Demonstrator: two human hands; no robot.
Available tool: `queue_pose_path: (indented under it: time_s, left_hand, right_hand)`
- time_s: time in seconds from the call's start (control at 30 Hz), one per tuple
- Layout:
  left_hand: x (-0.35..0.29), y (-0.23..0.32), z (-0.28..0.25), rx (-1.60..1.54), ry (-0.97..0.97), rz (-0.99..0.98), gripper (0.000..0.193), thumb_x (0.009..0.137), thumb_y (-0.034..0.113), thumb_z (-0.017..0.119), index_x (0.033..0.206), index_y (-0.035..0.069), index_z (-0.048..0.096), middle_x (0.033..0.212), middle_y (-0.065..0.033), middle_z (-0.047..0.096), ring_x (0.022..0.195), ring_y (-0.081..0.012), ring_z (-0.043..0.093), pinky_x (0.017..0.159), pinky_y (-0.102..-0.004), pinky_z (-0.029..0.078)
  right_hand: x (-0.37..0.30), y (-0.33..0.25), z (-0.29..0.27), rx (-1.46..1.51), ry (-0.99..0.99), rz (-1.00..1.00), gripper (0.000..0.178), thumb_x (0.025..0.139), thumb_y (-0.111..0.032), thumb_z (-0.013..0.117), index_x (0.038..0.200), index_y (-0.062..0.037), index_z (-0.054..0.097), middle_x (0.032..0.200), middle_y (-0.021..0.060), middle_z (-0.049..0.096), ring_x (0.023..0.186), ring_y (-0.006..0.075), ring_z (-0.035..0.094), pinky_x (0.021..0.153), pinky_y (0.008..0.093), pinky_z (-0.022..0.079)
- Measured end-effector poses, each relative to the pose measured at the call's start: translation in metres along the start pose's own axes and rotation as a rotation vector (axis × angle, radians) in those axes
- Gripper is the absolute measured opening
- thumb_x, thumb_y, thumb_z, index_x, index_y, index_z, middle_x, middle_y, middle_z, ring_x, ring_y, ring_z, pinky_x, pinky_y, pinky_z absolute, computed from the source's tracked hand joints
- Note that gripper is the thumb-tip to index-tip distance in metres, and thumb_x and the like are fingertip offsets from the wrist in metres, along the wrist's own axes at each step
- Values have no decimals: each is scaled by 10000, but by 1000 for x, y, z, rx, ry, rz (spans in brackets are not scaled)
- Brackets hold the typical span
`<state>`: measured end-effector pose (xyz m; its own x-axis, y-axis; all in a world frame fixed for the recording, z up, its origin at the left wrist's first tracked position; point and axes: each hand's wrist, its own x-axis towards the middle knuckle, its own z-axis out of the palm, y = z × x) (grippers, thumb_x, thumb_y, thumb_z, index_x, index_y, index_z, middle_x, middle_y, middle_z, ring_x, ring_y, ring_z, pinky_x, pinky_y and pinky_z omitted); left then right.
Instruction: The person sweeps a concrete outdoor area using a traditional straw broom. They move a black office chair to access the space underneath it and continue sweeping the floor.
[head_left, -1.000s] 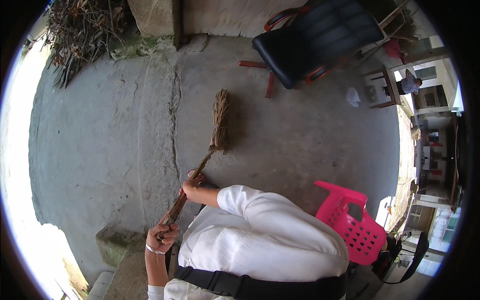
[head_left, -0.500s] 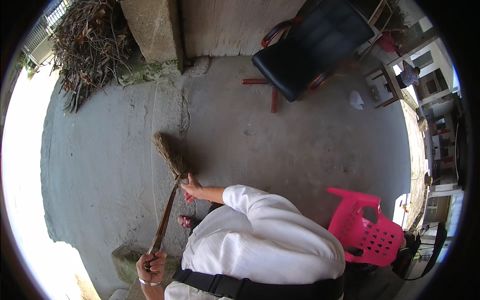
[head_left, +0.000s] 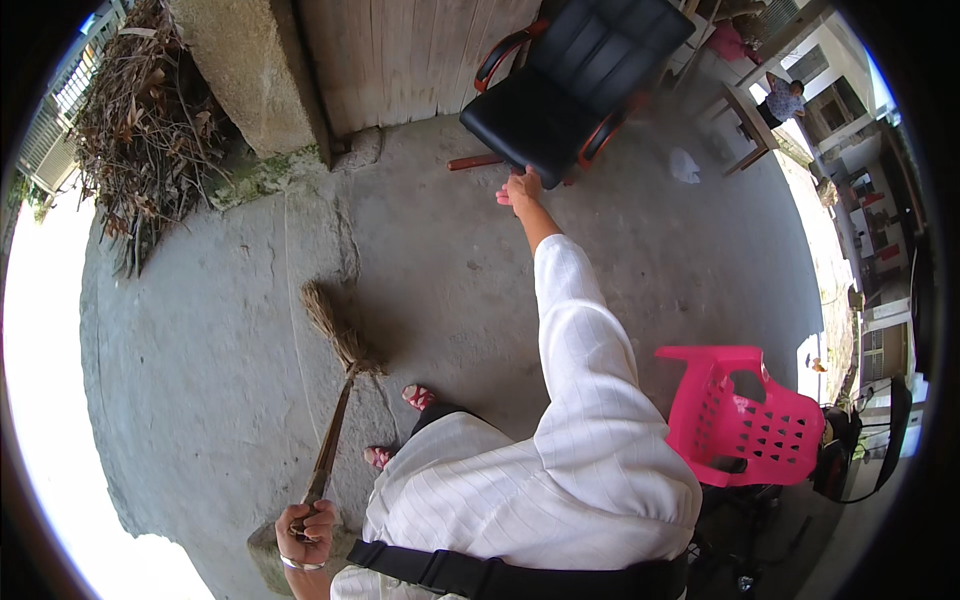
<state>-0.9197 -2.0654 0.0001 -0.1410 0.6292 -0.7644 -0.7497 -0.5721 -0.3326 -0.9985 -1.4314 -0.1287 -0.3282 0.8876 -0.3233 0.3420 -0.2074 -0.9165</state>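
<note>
Though otherwise clear, broom (head_left: 338,332) partly hidden by left hand (head_left: 306,532).

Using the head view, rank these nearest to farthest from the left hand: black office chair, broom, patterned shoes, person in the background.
From the left hand:
1. Broom: in its grip.
2. Patterned shoes: ahead, slightly right.
3. Black office chair: farther ahead, right.
4. Person in the background: far upper right.

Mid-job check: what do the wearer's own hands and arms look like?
The left hand is gloveless, with a whitish wristband. The right hand is gloveless too. A white, faintly striped sleeve covers most of the right arm.
</note>
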Motion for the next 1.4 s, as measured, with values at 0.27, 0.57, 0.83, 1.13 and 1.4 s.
queue_pose_path:
  time_s: [0.27, 0.57, 0.83, 1.13, 1.4]
  left_hand:
    - [14, -17, 26, 17, 25, 29, 164, 726, 65, 447, 799, -60, 370, 716, -75, 378, 513, -95, 383, 408, -185, 371]
    - [14, -21, 5, 2, -10, 64, 172, 727, 64, 462, 806, -66, 381, 778, -92, 391, 518, -94, 382, 404, -189, 376]
    - [22, -27, 19, 48, -11, 76, 190, 735, 78, 472, 809, -73, 385, 763, -87, 396, 527, -88, 389, 419, -176, 386]
    - [21, -27, 26, 106, -40, 64, 182, 730, 81, 468, 770, -72, 377, 731, -77, 391, 522, -76, 373, 406, -166, 368]
    - [-13, -51, 27, 292, -5, 145, 620, 695, -15, 410, 1275, 180, 307, 806, -118, 425, 527, -114, 368, 382, -185, 339]
  right_hand:
    - [-120, 194, 107, -52, -526, 530, 778, 772, -7, 422, 1325, -194, -92, 773, 175, 520, 589, 293, 581, 506, 416, 522]
    - [8, 97, 59, 23, -63, 146, 755, 777, 28, 387, 1333, -236, -50, 739, 145, 535, 521, 217, 575, 476, 328, 527]
    - [-18, 107, 53, -48, -201, 173, 397, 776, -7, 421, 1160, -31, 326, 745, 150, 538, 558, 245, 580, 472, 356, 526]
    - [-352, 174, 155, -344, -1320, 750, 738, 784, -517, 455, 1251, 3, 216, 1059, 297, 435, 881, 388, 528, 658, 486, 487]
    - [-423, 190, 183, 72, -792, 1078, 101, 691, 2, 470, 779, -32, 433, 614, 109, 471, 547, 240, 544, 503, 412, 507]
